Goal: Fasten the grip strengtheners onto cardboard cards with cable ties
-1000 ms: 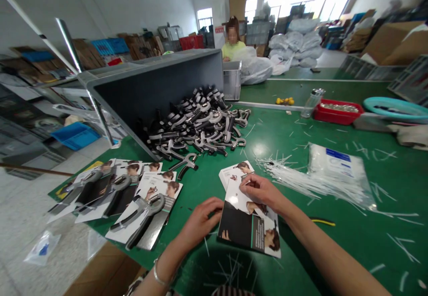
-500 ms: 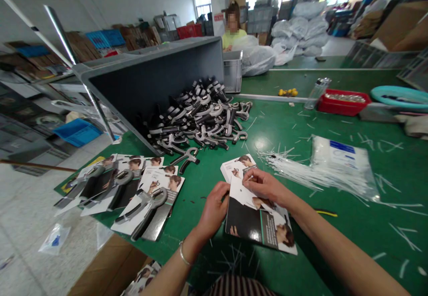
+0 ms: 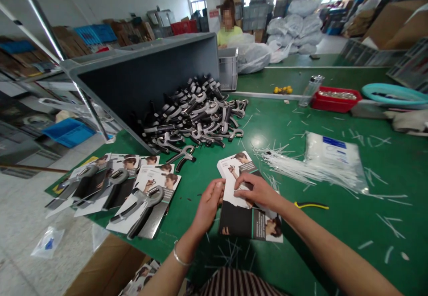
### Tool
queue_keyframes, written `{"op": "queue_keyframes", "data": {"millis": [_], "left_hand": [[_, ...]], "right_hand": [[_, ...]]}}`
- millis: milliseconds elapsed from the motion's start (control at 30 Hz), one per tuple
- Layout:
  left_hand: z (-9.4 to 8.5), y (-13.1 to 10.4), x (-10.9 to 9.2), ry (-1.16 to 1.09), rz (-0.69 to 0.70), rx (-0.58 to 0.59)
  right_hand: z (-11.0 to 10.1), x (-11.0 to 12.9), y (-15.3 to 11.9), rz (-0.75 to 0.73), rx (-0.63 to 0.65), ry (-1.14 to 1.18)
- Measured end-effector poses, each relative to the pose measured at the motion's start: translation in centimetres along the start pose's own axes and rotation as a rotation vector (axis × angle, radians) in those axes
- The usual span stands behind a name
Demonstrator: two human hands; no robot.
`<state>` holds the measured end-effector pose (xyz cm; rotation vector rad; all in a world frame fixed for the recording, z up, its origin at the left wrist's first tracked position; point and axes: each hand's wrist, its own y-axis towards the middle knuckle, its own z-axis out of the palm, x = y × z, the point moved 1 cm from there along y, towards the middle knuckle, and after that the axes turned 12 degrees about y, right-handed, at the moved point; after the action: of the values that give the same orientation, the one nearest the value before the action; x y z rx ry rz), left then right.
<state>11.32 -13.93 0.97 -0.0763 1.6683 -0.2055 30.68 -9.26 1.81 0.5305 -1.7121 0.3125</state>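
Observation:
A printed card [image 3: 236,220] with a dark lower part lies in front of me, overlapping a stack of cards [image 3: 241,157]. My left hand [image 3: 211,200] is closed on the card's left edge. Over the card's upper part is my right hand [image 3: 256,190], thumb and forefinger apart, touching its surface; nothing shows between them. Left of my hands, a hand grip [image 3: 147,202] rests on another card [image 3: 129,222], with more cards and grips beside it. A pile of grey and black hand grips [image 3: 200,113] spills from a tipped grey crate [image 3: 140,55].
White cable ties [image 3: 290,166] and a plastic bag of ties [image 3: 334,158] lie to the right. Yellow-handled cutters [image 3: 311,205] are near my right forearm. Farther back stand a red tray [image 3: 336,102] and a turquoise basin [image 3: 394,94]. A person [image 3: 229,24] is behind the crate.
The card has shifted left and turned straighter over the stack. My right hand's fingers have spread from a pinch. More of the yellow-handled cutters shows. The camera view has shifted slightly.

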Motion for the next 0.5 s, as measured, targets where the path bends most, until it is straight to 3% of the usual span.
{"op": "queue_keyframes", "data": {"millis": [100,200,267,367,433,500], "left_hand": [[0.0,0.6,-0.4,0.083,0.022,-0.004],[-0.1,1.4,-0.4,0.164,-0.014,0.003],[-0.7,1.8,-0.3,0.129,-0.033,-0.084],[-1.5,2.0,0.1,-0.009,-0.062,-0.284],[-1.2,1.7,0.9,-0.044,-0.104,-0.268],[-0.1,1.2,2.1,-0.034,-0.145,-0.211]], "right_hand": [[0.9,-0.2,-0.1,-0.072,0.038,0.008],[0.5,0.1,-0.2,-0.113,0.06,-0.058],[-0.8,0.5,-0.2,-0.135,-0.008,-0.115],[-3.0,2.2,-0.6,-0.169,-0.248,-0.156],[-3.2,4.0,-1.3,-0.173,-0.318,-0.049],[-1.7,6.4,-2.4,-0.166,-0.202,0.219]]}}
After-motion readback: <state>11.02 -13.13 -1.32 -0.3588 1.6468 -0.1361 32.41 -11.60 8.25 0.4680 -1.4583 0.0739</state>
